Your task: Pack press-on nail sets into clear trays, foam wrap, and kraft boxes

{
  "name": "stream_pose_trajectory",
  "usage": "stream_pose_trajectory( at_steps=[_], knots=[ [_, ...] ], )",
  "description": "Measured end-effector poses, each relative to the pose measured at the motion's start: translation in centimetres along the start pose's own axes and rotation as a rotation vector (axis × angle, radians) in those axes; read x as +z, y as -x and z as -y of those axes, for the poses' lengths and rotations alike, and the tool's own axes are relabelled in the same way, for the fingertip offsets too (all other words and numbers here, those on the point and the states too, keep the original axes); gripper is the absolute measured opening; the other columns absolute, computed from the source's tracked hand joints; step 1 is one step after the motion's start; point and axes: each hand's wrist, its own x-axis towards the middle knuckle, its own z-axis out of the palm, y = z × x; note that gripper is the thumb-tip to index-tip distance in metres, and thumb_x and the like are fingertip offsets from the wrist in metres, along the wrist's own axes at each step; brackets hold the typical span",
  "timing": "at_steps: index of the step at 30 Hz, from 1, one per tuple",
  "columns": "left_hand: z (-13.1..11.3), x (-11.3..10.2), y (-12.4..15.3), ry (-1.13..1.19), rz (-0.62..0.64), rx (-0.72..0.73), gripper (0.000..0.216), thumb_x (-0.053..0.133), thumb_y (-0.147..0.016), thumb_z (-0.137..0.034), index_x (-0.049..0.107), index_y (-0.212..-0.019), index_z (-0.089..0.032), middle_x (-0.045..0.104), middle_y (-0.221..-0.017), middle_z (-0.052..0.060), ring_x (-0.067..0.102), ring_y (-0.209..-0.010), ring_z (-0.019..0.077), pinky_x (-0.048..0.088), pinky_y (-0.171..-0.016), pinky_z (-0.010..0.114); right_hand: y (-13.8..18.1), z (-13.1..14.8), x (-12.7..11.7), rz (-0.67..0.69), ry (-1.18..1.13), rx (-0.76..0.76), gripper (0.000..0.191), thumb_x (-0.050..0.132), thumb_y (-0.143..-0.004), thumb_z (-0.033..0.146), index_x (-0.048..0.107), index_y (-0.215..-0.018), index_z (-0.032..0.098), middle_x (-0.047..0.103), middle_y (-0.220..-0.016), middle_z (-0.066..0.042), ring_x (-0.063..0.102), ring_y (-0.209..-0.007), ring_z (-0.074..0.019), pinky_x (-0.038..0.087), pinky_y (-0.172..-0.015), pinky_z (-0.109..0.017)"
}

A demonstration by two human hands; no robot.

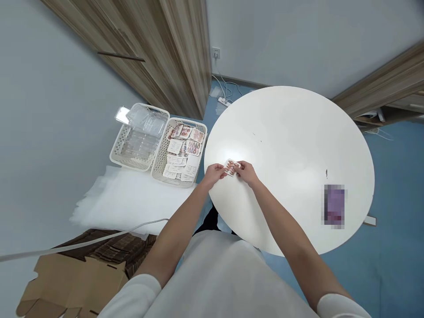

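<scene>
Card: the small patterned card (pixel 231 167) is held just above the near left edge of the desk (pixel 291 128), between the two hands.
Left-hand fingers: those of the left hand (pixel 214 174) are pinched on the card's left side.
Right-hand fingers: those of the right hand (pixel 247 172) are closed on its right side, partly over its printed face.
Slip risk: with only edges gripped, the card could drop to the desk or over the rim if one pinch loosened.
Bend risk: pulling or twisting from both sides at once could crease it or loosen whatever is mounted on it.
Pile risk: cards lie loose and overlapping in the right basket (pixel 161 159); a brush from the left arm could disorder them.
Left basket: clear plastic pieces heap up past the far rim of this basket (pixel 130 164), so a knock might tip some out.
Under the fingers: both ends of the card are covered, and its back is out of sight.
Blurred: a purple item (pixel 335 204) at the right is pixelated beyond naming; the dark specks (pixel 326 173) beyond it are too small to identify.
Cut off: the flattened cardboard (pixel 76 278) at near left leaves the frame.
</scene>
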Motion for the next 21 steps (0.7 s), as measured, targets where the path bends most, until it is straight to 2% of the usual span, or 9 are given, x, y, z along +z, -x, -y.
stream_pose_trajectory(
  at_steps=[2,5,8,12,15,17,20,21],
  knots=[
    [0.2,-0.2,0.1,-0.196,-0.07,0.068,0.012,0.058,-0.071,-0.024,0.057,-0.08,-0.016,0.061,-0.074,0.004,0.058,-0.064,0.0125,0.044,-0.065,0.027,-0.3,0.1,0.1,-0.035,0.134,-0.044,0.026,0.057,-0.067,0.033,0.06,-0.091,0.022,0.056,-0.068,0.001,0.05,-0.059,-0.0125,0.041,-0.057,-0.027],
    [-0.2,-0.9,-0.2,-0.527,-0.161,0.271,0.02,0.055,-0.072,-0.02,0.06,-0.091,-0.018,0.06,-0.082,0.005,0.054,-0.066,0.0131,0.043,-0.072,0.03,-1.1,0.9,0.1,-0.016,0.348,-0.159,0.024,0.057,-0.068,0.027,0.061,-0.092,0.024,0.057,-0.075,-0.001,0.05,-0.066,-0.0141,0.04,-0.061,-0.028],
    [-0.8,-1.3,-0.8,-0.697,-0.089,0.425,0.031,0.05,-0.075,-0.018,0.058,-0.105,-0.018,0.056,-0.088,0.005,0.053,-0.074,0.0154,0.042,-0.077,0.031,-1.6,1.7,0.3,-0.017,0.536,-0.23,0.024,0.056,-0.07,0.023,0.06,-0.094,0.023,0.056,-0.082,-0.004,0.05,-0.07,-0.0156,0.039,-0.062,-0.028],
    [-1.5,-1.2,-1.4,-0.842,0.005,0.479,0.042,0.051,-0.074,-0.017,0.051,-0.116,-0.019,0.053,-0.09,0.006,0.052,-0.083,0.0193,0.042,-0.077,0.031,-1.9,1.9,0.5,-0.027,0.606,-0.301,0.025,0.052,-0.073,0.02,0.059,-0.097,0.022,0.051,-0.097,-0.007,0.051,-0.072,-0.0154,0.04,-0.063,-0.028],
    [-1.7,-1.1,-1.5,-0.901,0.016,0.469,0.044,0.051,-0.073,-0.016,0.051,-0.117,-0.019,0.052,-0.094,0.007,0.052,-0.088,0.0206,0.042,-0.079,0.032,-1.4,1.6,0.7,-0.035,0.516,-0.348,0.029,0.051,-0.074,0.022,0.057,-0.103,0.023,0.049,-0.104,-0.006,0.052,-0.077,-0.0159,0.042,-0.068,-0.029],
    [-1.7,-1.1,-1.5,-0.895,0.005,0.48,0.045,0.05,-0.072,-0.014,0.051,-0.117,-0.018,0.051,-0.099,0.008,0.051,-0.092,0.021,0.042,-0.082,0.033,-0.2,1.0,1.1,-0.118,0.371,-0.326,0.034,0.052,-0.075,0.027,0.054,-0.108,0.023,0.048,-0.107,-0.007,0.052,-0.08,-0.0166,0.043,-0.073,-0.031],
    [-1.7,-1.3,-1.7,-0.847,0.0,0.534,0.05,0.045,-0.07,-0.007,0.049,-0.119,-0.016,0.05,-0.108,0.009,0.049,-0.101,0.0205,0.04,-0.09,0.032,2.6,-0.3,2.6,-0.264,-0.003,-0.14,0.044,0.051,-0.074,0.034,0.046,-0.117,0.022,0.051,-0.109,-0.008,0.054,-0.083,-0.0163,0.045,-0.079,-0.033],
    [-1.8,-1.4,-1.8,-0.837,0.01,0.555,0.053,0.043,-0.068,-0.004,0.049,-0.119,-0.016,0.05,-0.111,0.008,0.047,-0.105,0.0204,0.038,-0.093,0.032,3.6,-0.8,3.2,-0.261,-0.154,-0.059,0.048,0.052,-0.074,0.035,0.043,-0.119,0.023,0.052,-0.109,-0.007,0.055,-0.086,-0.0163,0.046,-0.08,-0.033]
  ],
)
